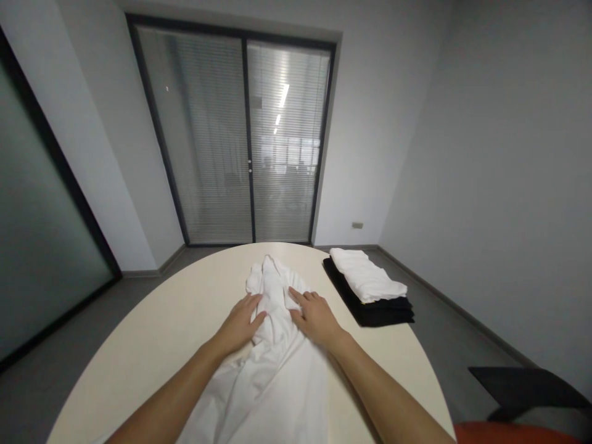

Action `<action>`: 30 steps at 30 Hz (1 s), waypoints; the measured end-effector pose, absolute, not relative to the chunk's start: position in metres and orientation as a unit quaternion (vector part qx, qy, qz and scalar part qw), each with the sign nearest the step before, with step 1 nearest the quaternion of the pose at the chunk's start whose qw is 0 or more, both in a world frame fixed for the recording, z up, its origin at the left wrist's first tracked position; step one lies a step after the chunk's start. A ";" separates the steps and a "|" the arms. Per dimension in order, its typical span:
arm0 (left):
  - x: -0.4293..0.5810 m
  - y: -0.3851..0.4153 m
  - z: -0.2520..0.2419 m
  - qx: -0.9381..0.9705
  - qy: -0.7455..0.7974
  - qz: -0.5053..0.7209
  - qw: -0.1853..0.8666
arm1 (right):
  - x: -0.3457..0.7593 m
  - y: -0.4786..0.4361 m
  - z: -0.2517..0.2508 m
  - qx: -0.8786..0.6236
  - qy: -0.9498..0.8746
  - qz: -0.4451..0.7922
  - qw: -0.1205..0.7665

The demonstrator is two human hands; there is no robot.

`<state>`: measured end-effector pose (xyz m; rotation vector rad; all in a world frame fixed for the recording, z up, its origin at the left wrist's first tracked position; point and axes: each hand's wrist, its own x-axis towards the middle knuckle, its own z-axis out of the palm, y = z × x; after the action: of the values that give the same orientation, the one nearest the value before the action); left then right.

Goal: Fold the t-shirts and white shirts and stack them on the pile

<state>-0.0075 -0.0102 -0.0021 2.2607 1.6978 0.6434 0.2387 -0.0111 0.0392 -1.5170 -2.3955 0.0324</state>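
Note:
A crumpled white garment (pixel 277 345) lies lengthwise on the round table, its bunched far end near the middle and its wider part running towards me. Whether it is a shirt I cannot tell. My left hand (pixel 240 324) rests on the left side of the bunched part, thumb apart from the fingers. On the right side, my right hand (pixel 317 317) touches the fabric with its index finger stretched forward and its thumb apart. Both hands look open, lying on the cloth. The garment's near end runs out of view at the bottom.
On the pale round table (pixel 185 320), a folded white garment (pixel 367 274) lies on folded black clothes (pixel 383 314) at the right edge. A chair with a black armrest (pixel 527 385) and red seat (pixel 509 433) stands at lower right. Beyond the table is a glass partition (pixel 203 142) with blinds.

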 end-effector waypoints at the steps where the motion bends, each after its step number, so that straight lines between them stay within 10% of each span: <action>1: -0.007 -0.012 -0.003 0.781 0.564 0.232 0.135 | 0.239 -0.010 0.041 -0.538 -0.830 0.006 0.145; 15: 0.012 -0.036 0.030 0.776 0.460 0.341 0.263 | 0.235 -0.006 0.041 -0.605 -0.764 0.056 0.215; 30: -0.013 -0.003 -0.014 0.693 0.579 0.385 0.192 | 0.245 0.010 0.032 -0.286 -0.670 0.537 0.426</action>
<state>-0.0135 -0.0025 -0.0142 1.9450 1.6255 1.0800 0.2446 0.0101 0.0317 -0.7140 -1.6756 1.3421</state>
